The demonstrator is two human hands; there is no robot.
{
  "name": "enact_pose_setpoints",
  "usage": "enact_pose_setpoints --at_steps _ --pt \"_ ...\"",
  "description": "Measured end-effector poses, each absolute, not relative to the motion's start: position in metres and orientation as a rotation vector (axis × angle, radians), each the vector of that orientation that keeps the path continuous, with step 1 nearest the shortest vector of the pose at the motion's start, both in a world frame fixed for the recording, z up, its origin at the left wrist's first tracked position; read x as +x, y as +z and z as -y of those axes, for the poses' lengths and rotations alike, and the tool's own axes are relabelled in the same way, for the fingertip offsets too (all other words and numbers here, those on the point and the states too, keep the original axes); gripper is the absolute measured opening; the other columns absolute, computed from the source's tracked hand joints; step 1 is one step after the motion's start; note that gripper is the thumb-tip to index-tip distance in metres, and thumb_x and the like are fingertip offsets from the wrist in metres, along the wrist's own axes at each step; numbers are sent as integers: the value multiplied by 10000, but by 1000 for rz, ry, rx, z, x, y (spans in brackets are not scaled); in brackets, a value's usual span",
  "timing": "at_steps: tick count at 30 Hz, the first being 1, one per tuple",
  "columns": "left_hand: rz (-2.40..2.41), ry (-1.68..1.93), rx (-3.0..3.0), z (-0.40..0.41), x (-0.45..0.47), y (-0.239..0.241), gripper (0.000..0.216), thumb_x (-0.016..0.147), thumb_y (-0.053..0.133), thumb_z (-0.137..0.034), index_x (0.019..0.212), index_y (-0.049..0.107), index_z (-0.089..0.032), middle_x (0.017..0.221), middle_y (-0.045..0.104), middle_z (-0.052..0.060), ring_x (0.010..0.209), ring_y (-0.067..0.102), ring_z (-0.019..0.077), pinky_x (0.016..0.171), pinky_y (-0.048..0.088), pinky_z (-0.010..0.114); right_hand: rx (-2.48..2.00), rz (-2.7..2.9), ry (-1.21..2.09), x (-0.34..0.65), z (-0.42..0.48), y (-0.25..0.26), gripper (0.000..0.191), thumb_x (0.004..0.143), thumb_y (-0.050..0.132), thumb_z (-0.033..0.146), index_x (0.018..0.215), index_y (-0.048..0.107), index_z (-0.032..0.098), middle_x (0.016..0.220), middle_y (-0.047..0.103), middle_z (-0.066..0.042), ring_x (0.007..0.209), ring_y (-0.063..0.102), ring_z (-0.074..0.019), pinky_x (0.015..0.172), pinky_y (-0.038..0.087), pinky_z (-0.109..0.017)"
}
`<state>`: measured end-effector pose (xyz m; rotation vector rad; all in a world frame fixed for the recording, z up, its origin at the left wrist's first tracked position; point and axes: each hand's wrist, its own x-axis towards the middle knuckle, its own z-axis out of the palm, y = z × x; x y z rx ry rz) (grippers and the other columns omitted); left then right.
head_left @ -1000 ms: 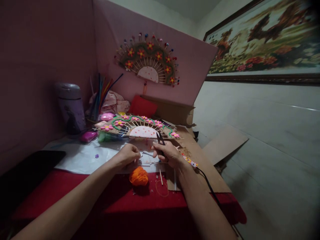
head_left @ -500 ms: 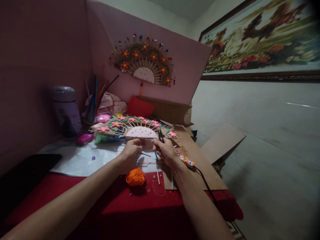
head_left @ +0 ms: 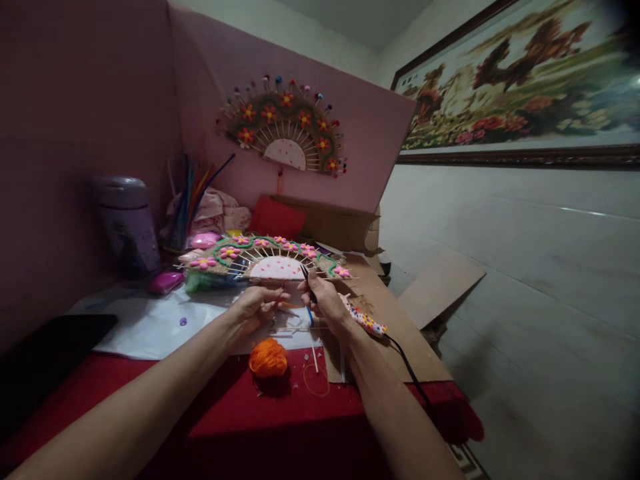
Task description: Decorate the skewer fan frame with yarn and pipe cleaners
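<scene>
The small black snips (head_left: 305, 276) sit in my right hand (head_left: 326, 303), over the far middle of the bench (head_left: 225, 417), just in front of the flat fan. The fingers (head_left: 314, 293) are curled tight round the handle and pinch it, with the blades pointing up and away from the palm. That looks to me like a grip that keeps the tips clear of the skin and close to the work. My left hand (head_left: 256, 308) lies just left of it, nearly touching, the fingers loosely bent toward a thin orange strand (head_left: 289, 305) between the two hands. I cannot tell whether they really pinch it, as it is too fine on my feed.

Just nearer than the hands lies a ball of orange yarn (head_left: 269, 357) on the red cloth, close enough that the strand probably comes from it. A dotted tool (head_left: 365, 320) with a black cord (head_left: 411, 373) rests by my right wrist on the cardboard (head_left: 400, 333).

Beyond the hands the flower fan (head_left: 235, 255) lies flat, and a white sheet (head_left: 145, 327) is spread to the near left of it, perhaps to keep the cloth clean. A second fan (head_left: 283, 127) hangs on the pink board (head_left: 370, 133), in plain view as if for reference. At far left stand a purple flask (head_left: 125, 227) and a bunch of coloured stems (head_left: 193, 193). A framed painting (head_left: 525, 80) hangs on the wall at right.
</scene>
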<state>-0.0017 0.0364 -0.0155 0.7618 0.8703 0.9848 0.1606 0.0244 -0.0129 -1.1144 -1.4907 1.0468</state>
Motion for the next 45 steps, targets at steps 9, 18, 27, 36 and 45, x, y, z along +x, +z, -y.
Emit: enact_pose_setpoints --at_steps 9,18,27,36,45 --pt "-908 962 971 -33 -10 -20 155 629 629 -98 782 610 -76 632 644 92 372 446 51 312 171 142 -1318 1792 368 169 -24 -15 314 738 599 516 746 660 208 652 617 -4 606 527 -140 560 346 -238" --pt "-1149 941 1140 -38 -16 -21 112 593 532 -84 657 623 -81 421 494 1 295 301 44 327 125 178 -1804 2138 -178 176 -16 -8 281 732 624 448 948 673 275 975 697 -48 895 618 -230 711 395 -310" --pt "-1187 1061 1102 -40 -9 -26 38 617 538 -83 635 543 -116 448 460 -25 317 319 37 337 147 174 -2018 2135 -315 170 -16 -11 266 807 536 396 979 626 214 959 684 -79 879 633 -248 681 413 -317" --pt "-880 945 1050 -41 1 -27 118 666 617 -199 692 536 -116 498 473 -24 314 305 23 318 111 158 -1757 2278 -348 165 -18 -24 206 832 554 315 1005 585 208 991 650 -61 886 598 -195 708 385 -284" --pt "-897 934 1023 -38 2 -21 196 580 688 -214 644 536 -107 442 408 -51 301 250 11 321 67 163 -1582 2229 -297 169 -16 -9 176 851 526 250 965 657 223 1006 645 -48 956 534 -182 790 360 -293"
